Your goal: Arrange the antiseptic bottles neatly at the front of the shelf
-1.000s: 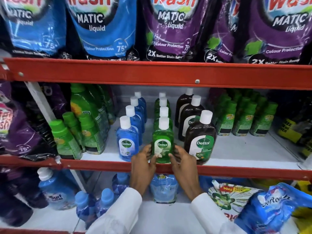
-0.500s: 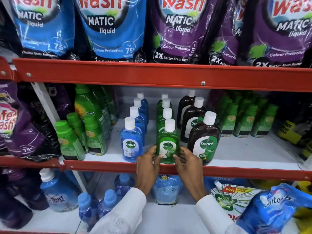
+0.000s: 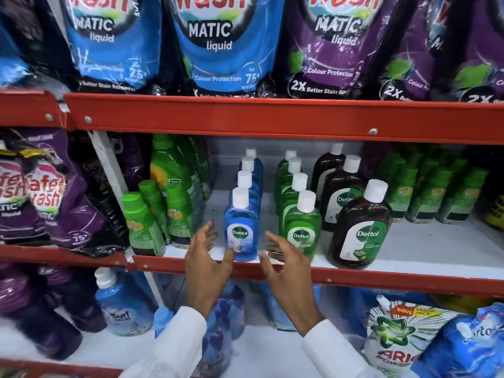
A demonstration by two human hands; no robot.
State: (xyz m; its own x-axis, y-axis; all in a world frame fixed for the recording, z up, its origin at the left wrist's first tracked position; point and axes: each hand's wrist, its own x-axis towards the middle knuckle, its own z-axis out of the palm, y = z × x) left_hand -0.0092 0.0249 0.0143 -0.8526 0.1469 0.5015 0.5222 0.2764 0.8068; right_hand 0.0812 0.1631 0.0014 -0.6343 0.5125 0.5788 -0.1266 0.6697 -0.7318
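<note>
a shop shelf with a red metal front lip (image 3: 354, 276) holds three front-to-back rows of antiseptic bottles, all with white caps. the main risk, as a judgement: the rows stand closely packed one behind another, so a push or a clumsy squeeze on the front blue translucent plastic antiseptic bottle (image 3: 241, 230) could knock it back into the blue bottles behind and topple them like dominoes, or tip it forward over the lip onto the lower shelf. a sideways nudge from the right hand could also shift the front green translucent antiseptic bottle (image 3: 301, 230), which stands just right of that hand and close to the large dark brown antiseptic bottle (image 3: 360, 227) further right. the front blue bottle stands upright at the near edge of the shelf, left of the green row, label facing out. the left hand (image 3: 207, 257) is spread open on its left side, the thumb tip (image 3: 228, 257) at or just touching the bottle's lower left corner, the other fingers apart from it. the right hand (image 3: 286, 261) is also open, fingers loosely curled, near the bottle's right side but not touching it; a gap of white shelf shows between. neither hand grips anything. green-capped green cleaner bottles (image 3: 141, 227) stand just left of the left hand.
</note>
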